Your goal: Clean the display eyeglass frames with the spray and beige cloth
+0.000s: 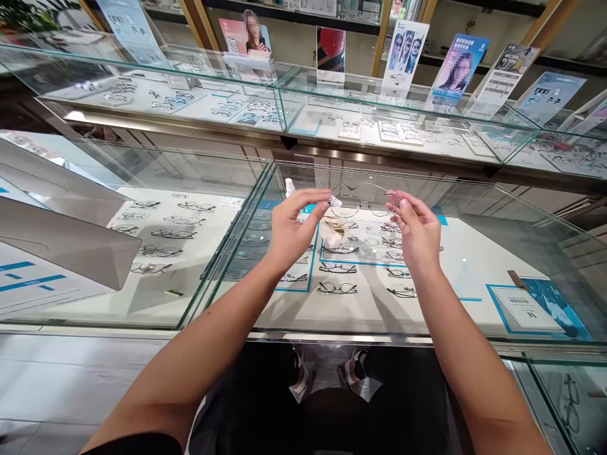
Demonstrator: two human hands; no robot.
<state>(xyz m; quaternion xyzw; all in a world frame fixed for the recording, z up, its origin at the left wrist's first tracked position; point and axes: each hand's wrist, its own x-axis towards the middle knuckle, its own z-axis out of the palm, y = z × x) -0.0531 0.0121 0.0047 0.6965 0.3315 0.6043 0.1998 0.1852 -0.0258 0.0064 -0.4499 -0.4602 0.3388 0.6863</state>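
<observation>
Thin-rimmed eyeglasses [364, 203] are held up over the glass counter, between my two hands. My left hand [298, 224] pinches their left side, where a small white tag [335, 201] hangs at the fingertips. On the other side, the fingers of my right hand [420, 229] close on the frame near the right temple. Just below the glasses, a crumpled pale cloth [333, 232] is visible. A white-capped bottle [289, 186] stands behind my left hand, which partly hides it. Beneath the glass, several dark-framed glasses [337, 288] lie in rows.
White paper bags [61, 253] stand on the counter at the left. A taller glass showcase [282, 104] with more eyewear and upright advertising cards [458, 72] runs along the back. At the right, a white booklet [528, 308] lies inside the case near its front edge.
</observation>
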